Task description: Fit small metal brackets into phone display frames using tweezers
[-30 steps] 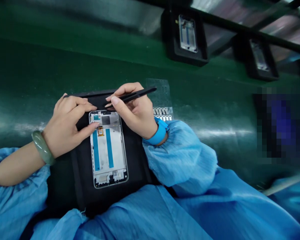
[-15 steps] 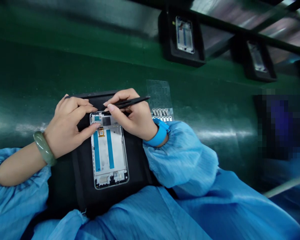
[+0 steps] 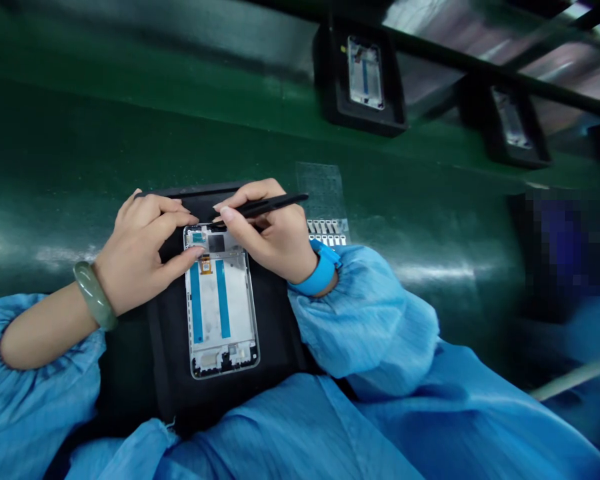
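Note:
An opened phone frame [image 3: 237, 293] with two blue strips and a small orange flex cable [image 3: 207, 265] lies on a black tray [image 3: 275, 327]. My left hand [image 3: 143, 250] holds the frame at its upper left corner, the thumb on the frame and the forefinger at the top edge; the other fingers are bent over the tray. Black tweezers [image 3: 273, 204] are pinched in my right hand [image 3: 277, 233], slanting down to the frame's top edge. The tips are small and partly hidden by the fingers, so what they touch cannot be made out.
Right of the tray, a clear sheet [image 3: 321, 190] carries rows of small white pieces [image 3: 326, 228], partly behind my right wrist. Farther back stand two black trays [image 3: 333, 110] [image 3: 520, 157] with phone frames. A co-worker's blue sleeve [image 3: 593, 333] shows at the right edge.
The view has shifted slightly. Both hands keep nearly the same places at the frame's top, and the tweezers in my right hand lie a little flatter.

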`<action>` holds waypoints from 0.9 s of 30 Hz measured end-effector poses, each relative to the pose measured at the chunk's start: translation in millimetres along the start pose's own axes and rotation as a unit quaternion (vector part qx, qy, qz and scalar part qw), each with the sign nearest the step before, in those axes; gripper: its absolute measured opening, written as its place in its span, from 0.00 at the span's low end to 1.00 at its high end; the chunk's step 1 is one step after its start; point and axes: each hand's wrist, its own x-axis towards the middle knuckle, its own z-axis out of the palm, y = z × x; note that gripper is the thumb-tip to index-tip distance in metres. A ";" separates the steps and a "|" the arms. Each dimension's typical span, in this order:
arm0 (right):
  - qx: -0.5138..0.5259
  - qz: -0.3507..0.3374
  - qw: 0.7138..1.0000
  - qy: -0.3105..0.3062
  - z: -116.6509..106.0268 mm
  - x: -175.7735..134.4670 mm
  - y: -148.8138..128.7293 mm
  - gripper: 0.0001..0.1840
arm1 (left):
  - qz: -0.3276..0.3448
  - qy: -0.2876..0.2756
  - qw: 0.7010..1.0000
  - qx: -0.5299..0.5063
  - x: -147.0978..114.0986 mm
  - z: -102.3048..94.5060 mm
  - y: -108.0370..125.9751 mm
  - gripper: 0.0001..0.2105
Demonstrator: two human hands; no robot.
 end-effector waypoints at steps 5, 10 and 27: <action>-0.074 -0.078 0.994 -0.015 0.2 2.8 -4.4 0.01 | -0.001 -0.001 1.000 -0.002 -0.4 1.1 -1.4 0.14; -0.126 -0.106 0.986 -0.036 1.2 6.6 -7.5 0.02 | -0.004 -0.002 1.000 -0.007 -0.3 1.5 -1.0 0.15; -0.063 -0.022 0.998 -0.011 -3.0 9.3 -2.8 0.02 | -0.007 -0.002 1.000 -0.010 0.1 3.3 3.1 0.15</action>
